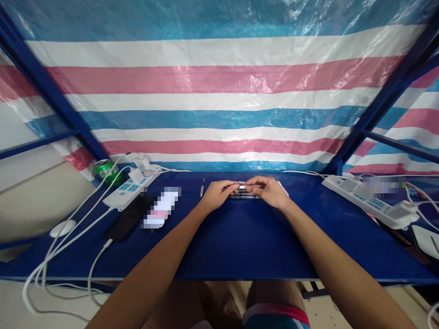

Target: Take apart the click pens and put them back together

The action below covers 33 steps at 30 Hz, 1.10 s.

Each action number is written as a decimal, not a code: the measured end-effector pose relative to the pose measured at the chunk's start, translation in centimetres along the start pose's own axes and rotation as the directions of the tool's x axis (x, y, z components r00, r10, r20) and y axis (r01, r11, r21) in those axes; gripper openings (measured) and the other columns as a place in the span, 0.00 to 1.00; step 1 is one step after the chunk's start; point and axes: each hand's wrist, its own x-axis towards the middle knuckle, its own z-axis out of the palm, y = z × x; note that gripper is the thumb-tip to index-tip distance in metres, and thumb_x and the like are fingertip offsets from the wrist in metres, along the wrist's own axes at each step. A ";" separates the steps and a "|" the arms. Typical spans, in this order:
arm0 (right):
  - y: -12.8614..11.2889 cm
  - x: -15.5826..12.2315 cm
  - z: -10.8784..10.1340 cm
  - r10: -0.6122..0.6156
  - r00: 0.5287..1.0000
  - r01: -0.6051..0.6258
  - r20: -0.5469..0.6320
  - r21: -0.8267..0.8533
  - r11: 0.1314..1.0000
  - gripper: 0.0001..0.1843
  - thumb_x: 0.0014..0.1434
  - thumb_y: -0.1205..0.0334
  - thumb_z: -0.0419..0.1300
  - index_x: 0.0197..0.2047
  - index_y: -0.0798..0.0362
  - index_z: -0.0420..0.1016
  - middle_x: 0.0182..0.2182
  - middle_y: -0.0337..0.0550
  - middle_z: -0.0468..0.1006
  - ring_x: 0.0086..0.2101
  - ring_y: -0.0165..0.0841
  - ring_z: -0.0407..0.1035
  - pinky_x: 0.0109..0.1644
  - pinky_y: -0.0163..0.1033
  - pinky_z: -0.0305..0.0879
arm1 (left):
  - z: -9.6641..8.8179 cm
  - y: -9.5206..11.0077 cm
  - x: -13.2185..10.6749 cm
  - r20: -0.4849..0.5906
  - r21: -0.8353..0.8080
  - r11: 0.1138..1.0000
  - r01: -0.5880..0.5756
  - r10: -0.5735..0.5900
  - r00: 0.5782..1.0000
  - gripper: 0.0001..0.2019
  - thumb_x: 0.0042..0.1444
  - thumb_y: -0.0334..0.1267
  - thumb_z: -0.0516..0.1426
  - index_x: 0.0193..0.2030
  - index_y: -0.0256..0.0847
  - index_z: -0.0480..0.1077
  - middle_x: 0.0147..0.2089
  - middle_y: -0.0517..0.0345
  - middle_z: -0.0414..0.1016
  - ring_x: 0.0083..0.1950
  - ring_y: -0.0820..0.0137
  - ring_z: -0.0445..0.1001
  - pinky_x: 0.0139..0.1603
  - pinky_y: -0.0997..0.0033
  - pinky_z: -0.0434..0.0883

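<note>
My left hand (pixel 216 193) and my right hand (pixel 269 191) meet at the middle of the blue table (pixel 240 237), near its far edge. Both have their fingers curled round a small bundle of thin dark pens with silver parts (pixel 244 191) that lies across the table between them. The left hand grips the bundle's left end, the right hand its right end. One separate thin pen (pixel 202 187) lies on the table just left of my left hand.
A white power strip (pixel 127 192) with plugs and cables sits at the back left beside a green can (pixel 107 170). A dark phone (pixel 127 218) and a blurred card lie left of centre. Another power strip (pixel 370 201) lies at the right. A striped tarp hangs behind.
</note>
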 end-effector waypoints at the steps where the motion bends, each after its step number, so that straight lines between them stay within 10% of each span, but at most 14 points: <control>1: -0.1 0.0 0.0 -0.025 0.999 0.025 -0.020 -0.016 1.000 0.18 0.57 0.46 0.72 0.43 0.51 0.84 0.38 0.44 0.85 0.36 0.36 0.77 0.41 0.41 0.73 | -0.1 0.1 0.0 0.019 0.021 1.000 -0.002 0.001 1.000 0.19 0.73 0.50 0.54 0.46 0.43 0.83 0.37 0.57 0.84 0.37 0.68 0.80 0.44 0.70 0.74; 5: -0.3 0.0 -0.1 -0.072 0.997 0.070 -0.038 -0.048 0.996 0.16 0.57 0.49 0.72 0.44 0.51 0.83 0.39 0.44 0.85 0.37 0.36 0.77 0.42 0.41 0.73 | -0.3 0.2 -0.1 0.080 0.060 0.998 -0.009 0.004 0.997 0.24 0.75 0.52 0.49 0.40 0.42 0.82 0.30 0.59 0.80 0.31 0.70 0.76 0.40 0.70 0.72; 10: -0.3 -0.1 0.0 -0.084 0.996 0.082 -0.033 -0.047 0.996 0.15 0.58 0.51 0.72 0.44 0.50 0.83 0.41 0.44 0.85 0.38 0.37 0.78 0.43 0.42 0.73 | -0.4 0.0 0.0 0.030 0.063 0.996 -0.066 0.064 0.997 0.16 0.65 0.51 0.62 0.52 0.44 0.81 0.49 0.55 0.85 0.46 0.64 0.81 0.49 0.67 0.73; 16: -0.1 0.1 -0.4 -0.121 0.993 0.119 -0.005 -0.116 0.986 0.11 0.59 0.54 0.69 0.44 0.49 0.83 0.40 0.43 0.85 0.38 0.37 0.77 0.44 0.42 0.73 | -0.8 -0.1 -0.1 0.182 0.074 0.997 0.005 -0.019 0.983 0.25 0.74 0.53 0.49 0.38 0.41 0.81 0.32 0.57 0.82 0.32 0.68 0.78 0.40 0.68 0.72; 25: 0.4 0.6 -2.1 -0.161 0.978 0.148 -0.132 -0.103 0.984 0.13 0.58 0.52 0.71 0.44 0.48 0.83 0.44 0.45 0.86 0.42 0.40 0.80 0.50 0.47 0.76 | -1.6 -1.1 0.5 -0.018 0.143 0.989 -0.031 0.034 0.999 0.12 0.67 0.46 0.59 0.51 0.47 0.80 0.54 0.56 0.84 0.54 0.61 0.80 0.58 0.61 0.74; 33: 1.4 1.2 -2.7 -0.149 0.944 0.145 -0.296 -0.034 0.989 0.22 0.56 0.45 0.73 0.48 0.49 0.79 0.41 0.46 0.84 0.42 0.40 0.78 0.52 0.49 0.75 | -2.7 -1.9 0.8 -0.143 0.054 0.997 0.050 -0.042 0.989 0.12 0.65 0.44 0.62 0.52 0.45 0.77 0.51 0.55 0.85 0.49 0.63 0.83 0.54 0.60 0.77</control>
